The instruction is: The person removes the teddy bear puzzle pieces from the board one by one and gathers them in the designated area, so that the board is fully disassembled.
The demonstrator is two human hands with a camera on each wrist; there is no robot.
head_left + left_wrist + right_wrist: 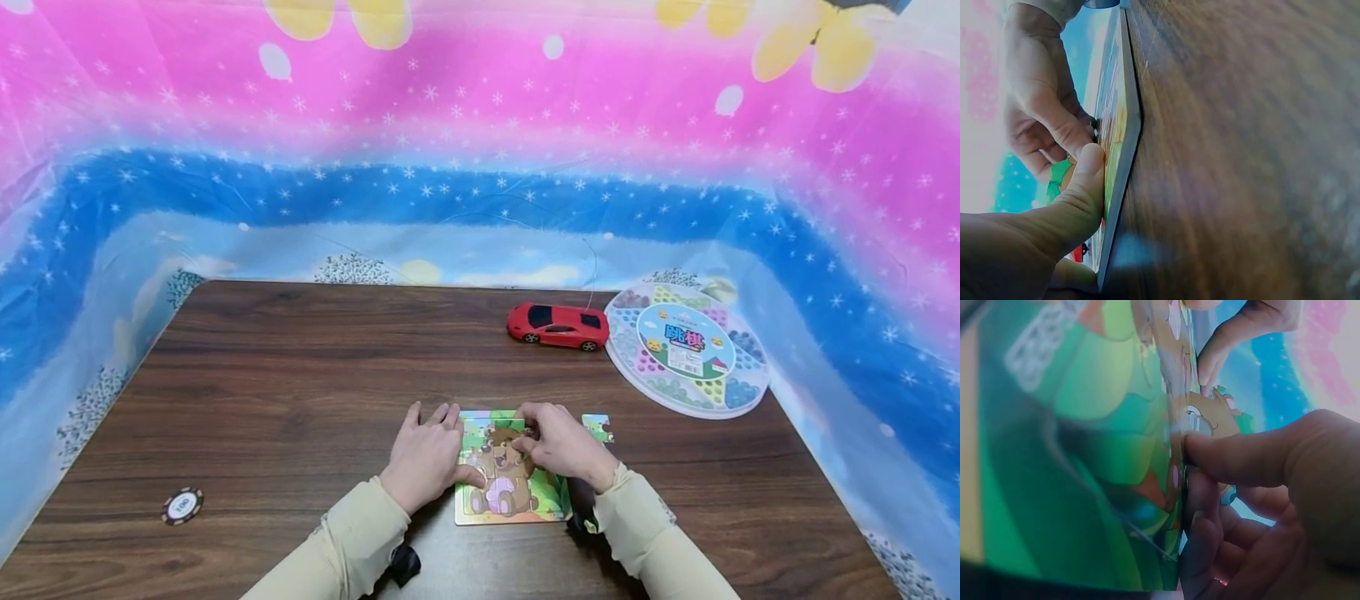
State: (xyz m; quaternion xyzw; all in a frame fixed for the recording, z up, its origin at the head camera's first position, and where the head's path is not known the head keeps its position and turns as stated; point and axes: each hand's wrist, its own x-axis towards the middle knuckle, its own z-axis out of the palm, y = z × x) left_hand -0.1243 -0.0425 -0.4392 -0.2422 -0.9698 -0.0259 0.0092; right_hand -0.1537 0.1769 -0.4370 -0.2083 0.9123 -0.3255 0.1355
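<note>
A bear jigsaw puzzle board lies flat on the dark wooden table, near its front edge. My left hand rests flat at the board's left side, fingers straight, with the thumb pressing on the picture. My right hand is curled over the board's upper middle and pinches a brown puzzle piece between thumb and fingers, against the picture. The board's edge shows thin and raised off the wood. One loose puzzle piece lies just right of the board.
A red toy car stands behind the puzzle. A round plastic checkers box sits at the right rear. A poker chip lies at front left. A printed pink and blue sheet walls the table on three sides.
</note>
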